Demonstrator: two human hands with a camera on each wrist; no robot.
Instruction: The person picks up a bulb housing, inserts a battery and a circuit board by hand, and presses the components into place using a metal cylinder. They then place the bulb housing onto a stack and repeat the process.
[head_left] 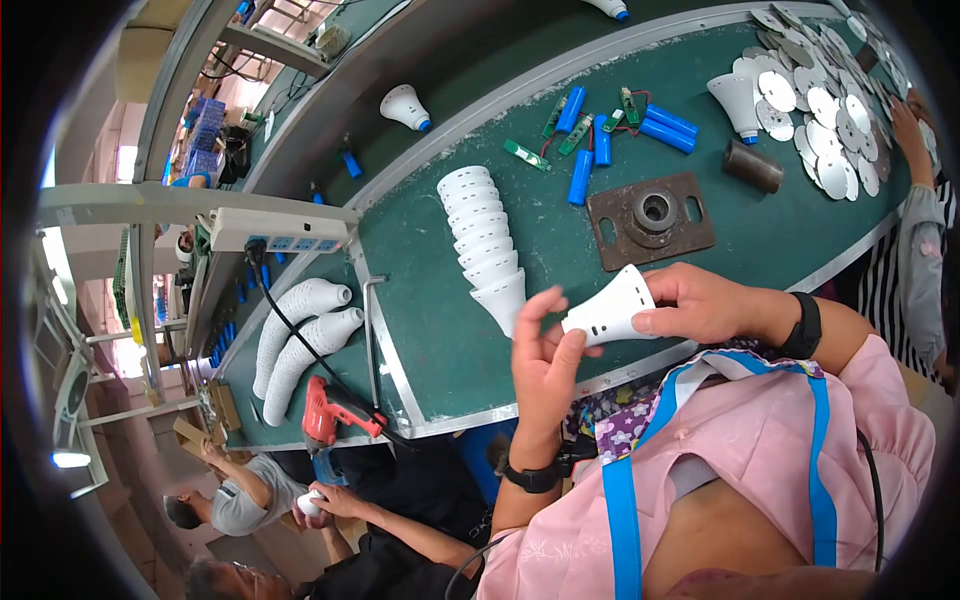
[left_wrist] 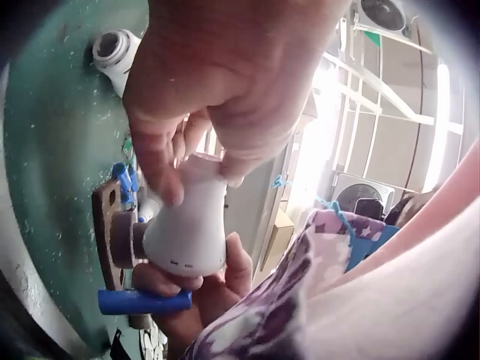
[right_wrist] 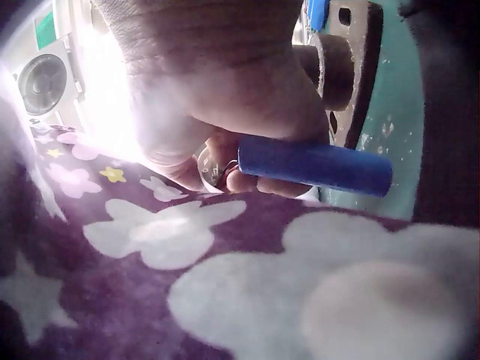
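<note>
A white bulb housing [head_left: 612, 308] is held between both hands above the front edge of the bench. My right hand [head_left: 705, 303] grips its wide end, which has small slots near the rim. At the narrow neck, the thumb and fingers of my left hand [head_left: 545, 365] pinch the housing from two sides, as the left wrist view shows. A blue cylindrical battery [right_wrist: 315, 166] sticks out from beneath my right hand, beside the fingers. Thin wires show at the battery's inner end, near the housing's opening. Just beyond the hands lies a rusty metal plate with a round socket [head_left: 655, 212].
A nested stack of white housings [head_left: 485, 240] stands left of the plate. Blue batteries with green boards [head_left: 578, 188] lie behind it. Metal discs [head_left: 835, 120] are heaped at the right beside a dark cylinder [head_left: 752, 166]. A red power tool [head_left: 335, 410] and another person's hands [head_left: 335, 503] are at left.
</note>
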